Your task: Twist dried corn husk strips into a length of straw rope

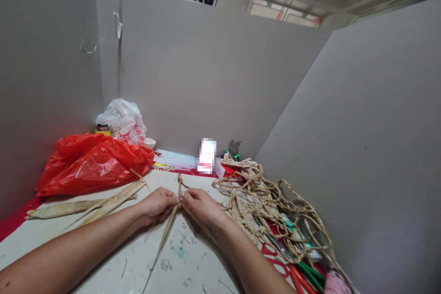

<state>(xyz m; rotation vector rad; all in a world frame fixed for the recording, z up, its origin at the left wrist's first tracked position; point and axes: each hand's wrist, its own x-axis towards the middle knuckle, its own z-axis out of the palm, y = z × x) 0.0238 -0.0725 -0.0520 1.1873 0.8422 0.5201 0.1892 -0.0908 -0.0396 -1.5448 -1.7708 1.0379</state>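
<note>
My left hand [161, 204] and my right hand [197, 204] meet over the middle of the white table, both with fingers pinched. Between them is a short braided cord of dry plant fiber [179, 184], its knotted end pointing away from me. A loose flat fiber strand [167, 228] trails from the fingertips toward the near edge, and another runs under my right hand. Exactly which strand each hand grips is partly hidden by the fingers. Left of my left hand lie wide dried leaf strips [115, 201].
A red plastic bag [98, 163] sits at left, with a white bag [124, 119] behind it. Coiled braided rope [255, 193] heaps at right, beside red-handled scissors [275, 259] and green-handled tools [310, 275]. A blurred upright phone-like screen [207, 156] leans against the grey partition [206, 69].
</note>
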